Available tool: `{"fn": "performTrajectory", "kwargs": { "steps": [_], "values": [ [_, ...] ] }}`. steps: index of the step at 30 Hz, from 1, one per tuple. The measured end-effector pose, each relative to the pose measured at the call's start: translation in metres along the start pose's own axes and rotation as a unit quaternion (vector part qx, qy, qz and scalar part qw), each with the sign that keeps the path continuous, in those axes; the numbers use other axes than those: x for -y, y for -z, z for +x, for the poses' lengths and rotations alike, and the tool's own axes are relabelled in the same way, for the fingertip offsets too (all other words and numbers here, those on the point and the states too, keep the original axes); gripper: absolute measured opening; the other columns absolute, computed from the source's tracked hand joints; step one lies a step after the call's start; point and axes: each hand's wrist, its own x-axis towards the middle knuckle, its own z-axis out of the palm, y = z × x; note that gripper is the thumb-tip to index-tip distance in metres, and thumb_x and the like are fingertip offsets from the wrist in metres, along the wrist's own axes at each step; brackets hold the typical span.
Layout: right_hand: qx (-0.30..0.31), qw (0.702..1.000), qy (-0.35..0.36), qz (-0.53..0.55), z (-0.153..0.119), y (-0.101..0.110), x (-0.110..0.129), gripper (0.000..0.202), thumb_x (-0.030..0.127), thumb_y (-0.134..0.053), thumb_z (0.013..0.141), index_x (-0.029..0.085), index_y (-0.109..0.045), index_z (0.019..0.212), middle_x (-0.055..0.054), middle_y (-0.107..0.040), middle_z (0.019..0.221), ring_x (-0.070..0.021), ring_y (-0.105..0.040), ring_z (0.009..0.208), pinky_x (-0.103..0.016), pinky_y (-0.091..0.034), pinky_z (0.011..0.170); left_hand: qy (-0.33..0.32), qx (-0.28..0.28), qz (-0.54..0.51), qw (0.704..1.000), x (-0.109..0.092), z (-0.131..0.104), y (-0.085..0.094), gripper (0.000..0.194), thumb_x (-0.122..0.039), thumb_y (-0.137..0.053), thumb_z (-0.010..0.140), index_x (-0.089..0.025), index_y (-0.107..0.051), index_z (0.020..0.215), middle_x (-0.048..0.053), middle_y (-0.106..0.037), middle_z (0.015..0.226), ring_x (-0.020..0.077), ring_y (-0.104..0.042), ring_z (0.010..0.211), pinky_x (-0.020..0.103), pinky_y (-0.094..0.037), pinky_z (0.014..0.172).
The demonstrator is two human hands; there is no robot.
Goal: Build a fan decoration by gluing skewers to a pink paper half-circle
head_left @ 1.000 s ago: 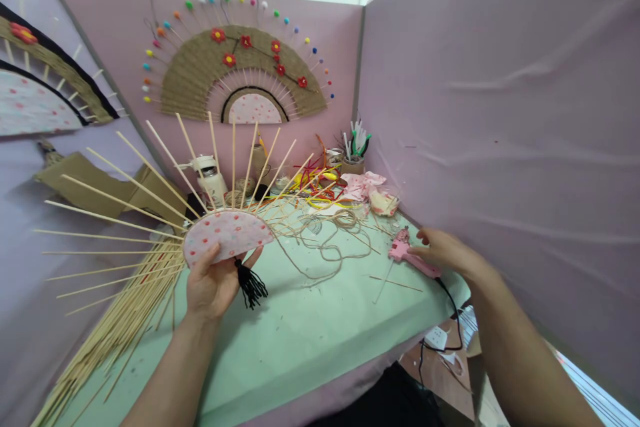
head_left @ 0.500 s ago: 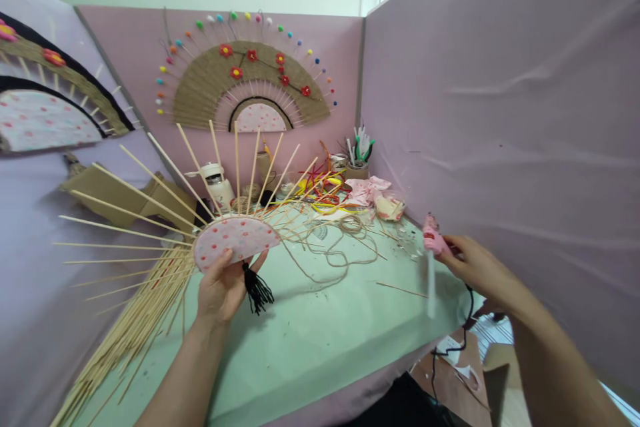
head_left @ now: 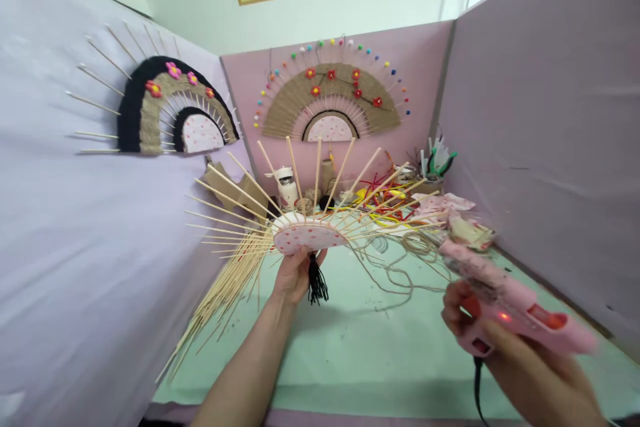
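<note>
Raised over the green tabletop, a half-round fan base (head_left: 310,237) in white cloth with red dots has bare wooden sticks fanning out from its curved edge. My left hand (head_left: 295,273) grips its straight lower edge, thumb in front and fingers behind. A black tassel (head_left: 317,280) hangs beside that hand. On the right, my right hand (head_left: 510,347) is wrapped round the handle of a pink hot glue gun (head_left: 510,300). Its nozzle points left, toward the fan base but apart from it. A red light glows on its side, and a black cord hangs below.
Loose sticks (head_left: 225,293) lie in a bundle at the left. Twine (head_left: 400,273) curls across the table behind the fan base. Coloured pipe cleaners (head_left: 390,197), a white bottle (head_left: 287,188) and pink cloth (head_left: 443,205) sit at the back. Finished fans (head_left: 280,107) hang on the partitions.
My right hand has brought the glue gun up from the table's right edge, closer to me and turned it sideways. The view has tilted up and swung left. My left hand still holds the fan base.
</note>
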Motion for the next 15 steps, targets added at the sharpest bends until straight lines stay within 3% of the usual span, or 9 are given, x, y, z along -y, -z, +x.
{"fn": "performTrajectory", "kwargs": {
  "steps": [2, 3, 6, 8, 12, 15],
  "values": [
    [0.008, 1.000, 0.018, -0.004, -0.004, -0.022, -0.001, 0.026, 0.042, -0.058, 0.088, 0.021, -0.067, 0.101, -0.008, -0.065, 0.081, -0.0189, -0.059, 0.064, -0.029, -0.049, 0.050, -0.001, -0.002, -0.008, 1.000, 0.000, 0.000, 0.000, 0.029, -0.002, -0.071, 0.072, -0.018, -0.064, 0.094, 0.002, -0.073, 0.092, 0.0162, -0.072, 0.087, 0.032, -0.059, 0.088],
    [0.012, 0.999, 0.041, -0.017, -0.007, -0.028, -0.002, 0.025, 0.039, -0.057, 0.089, 0.023, -0.067, 0.106, -0.008, -0.066, 0.085, -0.0186, -0.060, 0.068, -0.027, -0.049, 0.052, 0.000, -0.006, -0.012, 1.000, 0.000, 0.000, -0.002, 0.028, -0.002, -0.071, 0.072, -0.018, -0.064, 0.094, 0.003, -0.073, 0.093, 0.0165, -0.072, 0.087, 0.032, -0.059, 0.088],
    [0.043, 0.985, 0.149, -0.069, -0.008, -0.037, 0.000, 0.039, 0.029, -0.053, 0.093, 0.030, -0.057, 0.131, -0.008, -0.065, 0.113, -0.0187, -0.062, 0.084, -0.027, -0.053, 0.066, -0.001, -0.016, -0.017, 1.000, -0.004, 0.001, -0.013, 0.026, -0.003, -0.071, 0.074, -0.017, -0.064, 0.095, 0.004, -0.074, 0.096, 0.0185, -0.072, 0.092, 0.036, -0.058, 0.090],
    [0.054, 0.968, 0.219, -0.105, -0.001, -0.037, 0.005, 0.046, 0.025, -0.052, 0.093, 0.032, -0.052, 0.138, -0.007, -0.060, 0.125, -0.0204, -0.061, 0.095, -0.031, -0.054, 0.078, -0.003, -0.009, -0.020, 1.000, -0.007, 0.002, -0.028, 0.025, -0.005, -0.069, 0.076, -0.016, -0.064, 0.097, 0.007, -0.073, 0.101, 0.0207, -0.070, 0.101, 0.040, -0.055, 0.096],
    [-0.005, 0.939, 0.315, -0.135, 0.021, -0.041, 0.011, 0.045, 0.022, -0.054, 0.091, 0.031, -0.053, 0.135, -0.009, -0.052, 0.127, -0.0260, -0.051, 0.118, -0.043, -0.047, 0.101, -0.015, 0.012, -0.054, 0.998, -0.002, 0.000, -0.062, 0.022, -0.006, -0.067, 0.079, -0.018, -0.066, 0.098, 0.006, -0.073, 0.106, 0.0205, -0.064, 0.114, 0.042, -0.047, 0.106],
    [-0.026, 0.931, 0.344, -0.118, 0.036, -0.051, 0.006, 0.039, 0.024, -0.055, 0.091, 0.028, -0.056, 0.130, -0.010, -0.041, 0.136, -0.0289, -0.046, 0.127, -0.050, -0.040, 0.108, 0.007, 0.011, -0.067, 0.998, 0.015, 0.000, -0.076, 0.017, -0.010, -0.067, 0.081, -0.016, -0.067, 0.097, 0.008, -0.073, 0.108, 0.0220, -0.063, 0.116, 0.041, -0.046, 0.107]
  ]
}}
